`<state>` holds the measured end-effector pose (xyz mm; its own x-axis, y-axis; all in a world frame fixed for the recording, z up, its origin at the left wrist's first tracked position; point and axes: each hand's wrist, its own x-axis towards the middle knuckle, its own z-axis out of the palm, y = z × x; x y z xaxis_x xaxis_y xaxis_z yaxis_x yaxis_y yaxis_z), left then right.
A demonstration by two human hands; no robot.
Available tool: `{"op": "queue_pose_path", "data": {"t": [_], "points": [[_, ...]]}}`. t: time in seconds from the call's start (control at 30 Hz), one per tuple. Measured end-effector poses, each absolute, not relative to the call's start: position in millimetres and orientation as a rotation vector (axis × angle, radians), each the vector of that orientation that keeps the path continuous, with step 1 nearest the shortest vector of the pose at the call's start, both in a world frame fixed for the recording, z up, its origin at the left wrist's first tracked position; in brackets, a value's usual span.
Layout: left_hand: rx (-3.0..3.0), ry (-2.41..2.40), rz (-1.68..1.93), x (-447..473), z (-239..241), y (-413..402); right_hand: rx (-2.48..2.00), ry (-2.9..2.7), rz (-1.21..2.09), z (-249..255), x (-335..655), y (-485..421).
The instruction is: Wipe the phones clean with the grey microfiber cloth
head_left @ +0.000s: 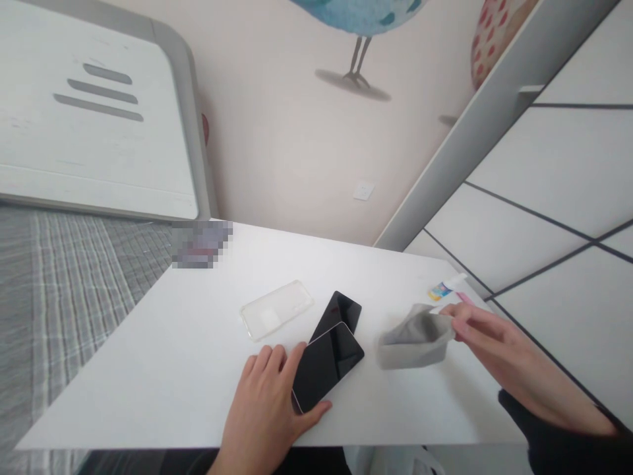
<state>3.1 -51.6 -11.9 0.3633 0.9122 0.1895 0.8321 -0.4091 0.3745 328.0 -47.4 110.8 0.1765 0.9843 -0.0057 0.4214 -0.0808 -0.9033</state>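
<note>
- White table point(148, 389): open room on your left
- Clear phone case point(275, 310) just beside two overlapping black phones point(326, 363)
- Your left hand point(262, 409): fingers gripping the nearer phone's edge
- Your right hand point(499, 356): fingers pinching grey cloth point(415, 338); small tube point(448, 288) behind

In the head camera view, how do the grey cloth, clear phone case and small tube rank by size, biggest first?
Grey cloth and clear phone case: too alike to rank, the cloth being nearer the camera. Then the small tube, clearly smallest.

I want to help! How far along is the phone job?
Done: the clear case lies off, apart from the black phone. In hand: the left hand holds that phone, overlapping a second black slab; the right hand pinches a grey cloth. Left: the small tube lies untouched.
</note>
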Motion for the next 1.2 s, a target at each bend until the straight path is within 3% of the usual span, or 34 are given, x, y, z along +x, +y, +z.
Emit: {"op": "queue_pose_path", "data": {"t": [0.33,0.43,0.57,0.77,0.87,1.0,1.13,1.2], "points": [[2.255,1.542,0.579,4.5,-5.6,-52.1,-1.443,-1.185,0.699,150.8,320.3,-55.5],[2.295,1.523,0.612,4.2,-4.7,-52.8,-1.282,-1.249,0.638,128.8,270.9,-57.4],[2.384,1.495,0.530,2.2,-5.0,-53.8,-1.169,-1.993,0.826,66.5,216.0,-59.6],[2.458,1.530,0.430,6.7,-6.1,-56.2,-1.407,-2.437,0.214,-14.6,214.7,-64.6],[2.439,1.595,0.437,9.6,-7.4,-58.1,-1.455,-2.485,-0.048,-21.9,206.6,-72.0],[2.500,1.624,0.408,10.1,-8.1,-59.5,-1.224,-2.656,-0.029,-15.7,203.1,-68.0],[2.442,1.658,0.581,13.0,-7.3,-58.0,-1.570,-2.436,-0.197,-19.0,212.0,-60.2],[2.448,1.668,0.565,14.5,-7.1,-57.2,-1.540,-2.441,-0.202,-22.3,206.9,-64.9]]}}
